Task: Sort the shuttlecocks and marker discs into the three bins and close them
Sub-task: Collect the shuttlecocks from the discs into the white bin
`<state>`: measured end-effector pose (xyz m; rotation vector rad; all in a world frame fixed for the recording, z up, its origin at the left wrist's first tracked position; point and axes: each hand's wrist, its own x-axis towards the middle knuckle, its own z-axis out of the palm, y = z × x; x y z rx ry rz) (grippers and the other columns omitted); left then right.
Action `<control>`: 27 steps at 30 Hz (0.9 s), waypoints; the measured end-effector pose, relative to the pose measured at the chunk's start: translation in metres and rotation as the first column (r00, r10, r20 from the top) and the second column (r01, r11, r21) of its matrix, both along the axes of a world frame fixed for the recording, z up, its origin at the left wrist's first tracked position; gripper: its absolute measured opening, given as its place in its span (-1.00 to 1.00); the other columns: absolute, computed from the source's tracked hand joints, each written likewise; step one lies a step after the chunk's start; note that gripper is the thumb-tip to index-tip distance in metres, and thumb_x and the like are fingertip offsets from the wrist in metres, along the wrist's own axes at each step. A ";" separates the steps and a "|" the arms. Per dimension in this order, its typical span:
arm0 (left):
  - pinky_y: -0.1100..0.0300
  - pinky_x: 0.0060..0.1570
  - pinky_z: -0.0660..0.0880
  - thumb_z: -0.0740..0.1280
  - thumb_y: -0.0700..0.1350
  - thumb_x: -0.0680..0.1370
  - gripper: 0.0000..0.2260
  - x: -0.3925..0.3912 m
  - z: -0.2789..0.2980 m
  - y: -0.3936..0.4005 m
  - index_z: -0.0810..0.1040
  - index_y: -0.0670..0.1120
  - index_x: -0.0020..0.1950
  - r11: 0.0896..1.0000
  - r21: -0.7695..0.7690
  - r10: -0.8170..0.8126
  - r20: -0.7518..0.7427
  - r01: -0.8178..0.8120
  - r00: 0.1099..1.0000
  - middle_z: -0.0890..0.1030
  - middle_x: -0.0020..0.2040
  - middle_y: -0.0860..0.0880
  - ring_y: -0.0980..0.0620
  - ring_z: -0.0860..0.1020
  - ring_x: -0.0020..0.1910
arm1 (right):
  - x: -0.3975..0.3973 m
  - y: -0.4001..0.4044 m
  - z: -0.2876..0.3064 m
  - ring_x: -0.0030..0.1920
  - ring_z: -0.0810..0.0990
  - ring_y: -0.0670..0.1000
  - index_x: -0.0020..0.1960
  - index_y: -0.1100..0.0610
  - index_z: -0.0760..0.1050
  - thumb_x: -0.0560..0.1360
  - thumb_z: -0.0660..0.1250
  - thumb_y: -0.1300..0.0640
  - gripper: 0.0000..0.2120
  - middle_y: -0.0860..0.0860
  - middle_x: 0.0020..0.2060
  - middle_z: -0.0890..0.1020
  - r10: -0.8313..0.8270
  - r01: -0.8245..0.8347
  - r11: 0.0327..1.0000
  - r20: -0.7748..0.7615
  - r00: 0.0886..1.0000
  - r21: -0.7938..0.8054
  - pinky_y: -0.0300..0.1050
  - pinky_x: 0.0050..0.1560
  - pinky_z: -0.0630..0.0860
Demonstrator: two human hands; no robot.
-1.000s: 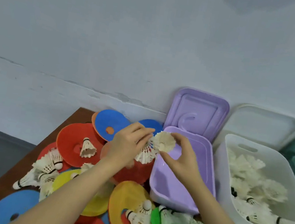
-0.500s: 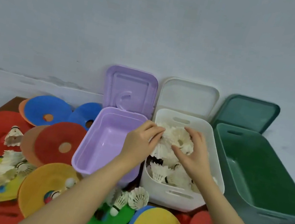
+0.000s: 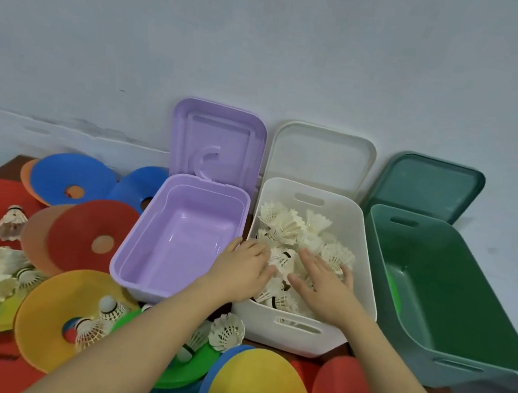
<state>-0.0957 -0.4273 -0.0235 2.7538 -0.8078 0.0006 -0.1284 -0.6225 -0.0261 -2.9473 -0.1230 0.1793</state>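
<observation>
Shuttlecocks (image 3: pixel 292 236), light with crushable feather skirts and best pinched at the cork, heaped in the white bin (image 3: pixel 287 336), where left hand (image 3: pixel 244 267) and right hand (image 3: pixel 321 284) rest flat, grasping nothing.

I see a pale blue-grey wall (image 3: pixel 276 45) filling the upper half of the frame, with a scuffed, cracked line running across its left side. A brown wooden table (image 3: pixel 6 162) shows at mid left, lit evenly and softly
</observation>
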 end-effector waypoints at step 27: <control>0.04 0.24 0.25 0.12 0.02 0.56 -0.62 -0.024 0.001 0.361 0.46 -0.05 0.32 0.906 -0.184 0.400 0.071 -0.382 0.914 0.50 0.26 0.02 -0.03 0.41 0.29 | 0.030 0.362 0.014 0.09 0.51 -0.03 0.16 0.00 0.54 0.46 0.08 -0.18 -0.55 -0.10 0.04 0.60 0.390 -0.479 0.844 0.336 0.857 0.242 -0.19 0.06 0.17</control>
